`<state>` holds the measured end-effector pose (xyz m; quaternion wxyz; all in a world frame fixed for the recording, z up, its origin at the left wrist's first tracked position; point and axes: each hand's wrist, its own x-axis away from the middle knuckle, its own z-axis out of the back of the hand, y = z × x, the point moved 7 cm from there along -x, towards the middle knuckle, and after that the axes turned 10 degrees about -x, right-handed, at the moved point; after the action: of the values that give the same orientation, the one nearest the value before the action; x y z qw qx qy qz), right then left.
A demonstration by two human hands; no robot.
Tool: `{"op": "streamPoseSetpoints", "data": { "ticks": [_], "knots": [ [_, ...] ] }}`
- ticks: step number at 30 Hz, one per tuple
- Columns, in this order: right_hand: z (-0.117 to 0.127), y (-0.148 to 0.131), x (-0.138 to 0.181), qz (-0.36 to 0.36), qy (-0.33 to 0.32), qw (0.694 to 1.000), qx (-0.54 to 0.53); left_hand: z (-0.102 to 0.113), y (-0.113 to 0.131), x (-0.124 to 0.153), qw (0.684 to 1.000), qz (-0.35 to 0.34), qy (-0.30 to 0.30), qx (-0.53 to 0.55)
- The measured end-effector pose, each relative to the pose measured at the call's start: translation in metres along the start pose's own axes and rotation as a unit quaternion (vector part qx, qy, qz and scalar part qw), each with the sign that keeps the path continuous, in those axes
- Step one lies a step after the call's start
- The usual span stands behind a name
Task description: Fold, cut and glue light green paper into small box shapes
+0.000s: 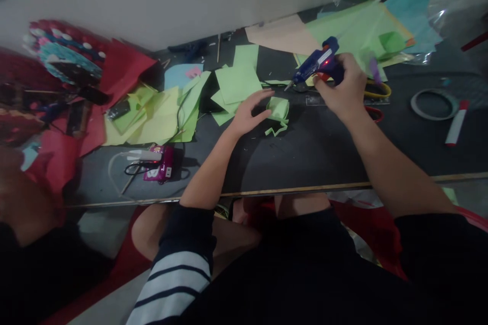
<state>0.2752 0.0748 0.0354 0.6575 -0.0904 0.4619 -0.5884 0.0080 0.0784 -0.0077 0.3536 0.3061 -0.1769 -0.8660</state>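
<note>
My right hand (pixel 345 86) is closed around the handle of a blue hot glue gun (pixel 310 67) with a small red light on its side. The gun's metal nozzle points down and left over the dark table. My left hand (pixel 249 114) has thumb and fingers apart at the left side of a small folded light green paper piece (pixel 280 106). The thumb tip is at the paper's edge; whether it touches cannot be made out. A zigzag green paper strip (pixel 276 131) lies just in front of that piece. Square green paper sheets (pixel 238 81) lie behind my left hand.
Left are yellow-green sheets (pixel 156 114), red paper (pixel 122 68) and a purple power adapter (pixel 163 165) with cords. Right are a tape roll (pixel 415 106), a red-and-white marker (pixel 457 123), scissors (pixel 377 92) and a clear ruler (pixel 314 100). Another person's arm (pixel 23 203) is at far left.
</note>
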Motion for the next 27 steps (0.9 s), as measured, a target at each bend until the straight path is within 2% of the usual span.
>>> {"op": "streamPoseSetpoints", "data": {
  "ticks": [4,9,11,13,15,17,19,20,23,27],
  "knots": [
    [-0.005,0.015,0.001,0.006,-0.01,1.0,0.019,-0.011,0.008,-0.008,0.998,0.021,-0.047,-0.023],
    [-0.001,0.042,0.0,-0.024,0.027,0.997,0.067,-0.009,0.019,-0.017,0.988,0.037,-0.106,-0.11],
    [0.002,0.038,0.002,-0.038,0.041,0.994,0.091,-0.006,0.024,-0.019,0.983,0.033,-0.114,-0.139],
    [-0.001,0.019,0.006,-0.014,0.029,0.994,0.1,-0.003,0.027,-0.022,0.98,0.035,-0.117,-0.159],
    [-0.013,-0.013,0.015,0.067,-0.031,0.994,0.078,-0.002,0.029,-0.024,0.978,0.042,-0.112,-0.172],
    [-0.031,-0.04,0.028,0.145,-0.125,0.98,0.046,-0.003,0.03,-0.025,0.978,0.053,-0.102,-0.172],
    [-0.044,-0.053,0.039,0.18,-0.188,0.965,0.032,-0.004,0.028,-0.026,0.981,0.071,-0.089,-0.16],
    [-0.046,-0.053,0.041,0.185,-0.2,0.962,0.032,-0.004,0.026,-0.026,0.982,0.078,-0.081,-0.151],
    [-0.035,-0.038,0.031,0.161,-0.173,0.971,0.05,-0.003,0.021,-0.023,0.989,0.07,-0.055,-0.121],
    [-0.008,-0.02,0.014,0.12,-0.126,0.984,0.037,0.008,0.02,-0.01,0.996,0.014,-0.006,-0.087]
  ]
}}
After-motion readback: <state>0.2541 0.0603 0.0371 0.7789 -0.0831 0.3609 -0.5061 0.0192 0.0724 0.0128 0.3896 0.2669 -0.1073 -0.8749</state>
